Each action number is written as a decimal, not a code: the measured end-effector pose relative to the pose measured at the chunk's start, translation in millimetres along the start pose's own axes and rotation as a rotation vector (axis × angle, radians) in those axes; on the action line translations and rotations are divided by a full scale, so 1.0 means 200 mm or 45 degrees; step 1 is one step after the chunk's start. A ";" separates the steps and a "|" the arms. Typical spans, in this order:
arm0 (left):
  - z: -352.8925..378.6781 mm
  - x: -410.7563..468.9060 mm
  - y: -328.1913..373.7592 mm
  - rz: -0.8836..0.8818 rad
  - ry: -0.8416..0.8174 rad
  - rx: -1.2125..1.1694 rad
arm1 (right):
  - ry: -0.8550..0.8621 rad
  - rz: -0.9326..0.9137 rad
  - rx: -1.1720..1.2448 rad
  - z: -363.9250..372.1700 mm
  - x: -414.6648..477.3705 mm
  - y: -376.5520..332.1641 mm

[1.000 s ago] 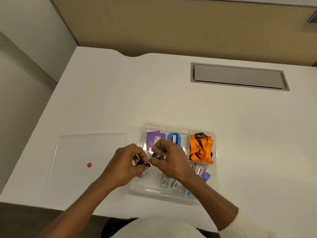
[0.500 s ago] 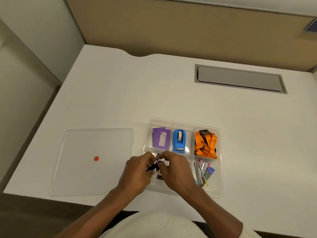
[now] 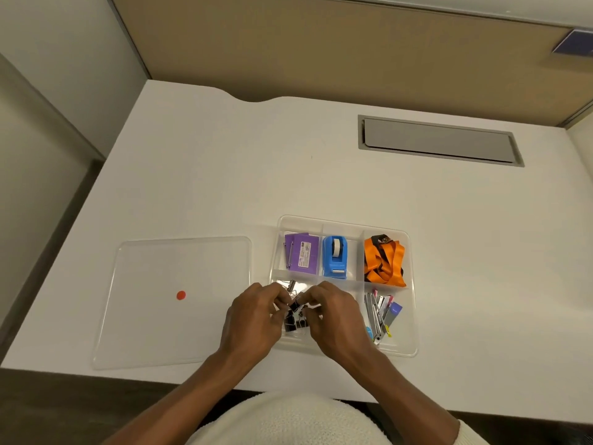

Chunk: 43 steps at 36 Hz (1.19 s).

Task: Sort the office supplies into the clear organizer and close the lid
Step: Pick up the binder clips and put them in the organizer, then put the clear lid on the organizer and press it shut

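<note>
While both hands (image 3: 253, 316) (image 3: 337, 316) are pinching binder clips (image 3: 293, 317) over the organizer's (image 3: 412, 316) near-left bin: easing fingers apart low, dropping clips flat, keeping lid (image 3: 173, 300) reachable at left.

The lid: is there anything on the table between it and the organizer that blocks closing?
Nothing lies between the lid and organizer, but both hands, left hand and right hand, are over its front compartment with binder clips.

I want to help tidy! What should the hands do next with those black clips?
Probably let go: both hands hold the binder clips low over the organizer's near-left compartment, where they belong. The lid lies beside it, off.
</note>
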<state>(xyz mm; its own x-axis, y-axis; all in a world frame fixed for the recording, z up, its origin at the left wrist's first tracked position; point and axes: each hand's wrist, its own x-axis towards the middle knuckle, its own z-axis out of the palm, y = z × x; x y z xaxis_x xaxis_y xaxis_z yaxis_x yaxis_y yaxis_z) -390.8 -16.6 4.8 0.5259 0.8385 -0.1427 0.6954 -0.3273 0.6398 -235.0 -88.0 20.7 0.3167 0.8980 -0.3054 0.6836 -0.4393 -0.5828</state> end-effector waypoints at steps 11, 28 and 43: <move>-0.29 0.03 -0.18 -0.150 0.277 -0.122 | 0.021 -0.177 0.041 0.04 0.01 -0.15; -0.60 -0.02 -0.77 -0.757 0.511 0.204 | -0.277 -0.376 -0.337 0.37 0.21 -0.62; -0.58 -0.04 -0.93 -1.140 0.414 0.212 | -0.221 0.201 0.095 0.59 0.27 -0.70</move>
<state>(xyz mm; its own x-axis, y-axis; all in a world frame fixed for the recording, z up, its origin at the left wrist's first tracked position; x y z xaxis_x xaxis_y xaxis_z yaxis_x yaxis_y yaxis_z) -581.1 87.0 -24.5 -0.3767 0.8786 -0.2935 0.8462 0.4553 0.2769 -391.2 19.0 -3.9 0.2934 0.8034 -0.5182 0.5819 -0.5801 -0.5700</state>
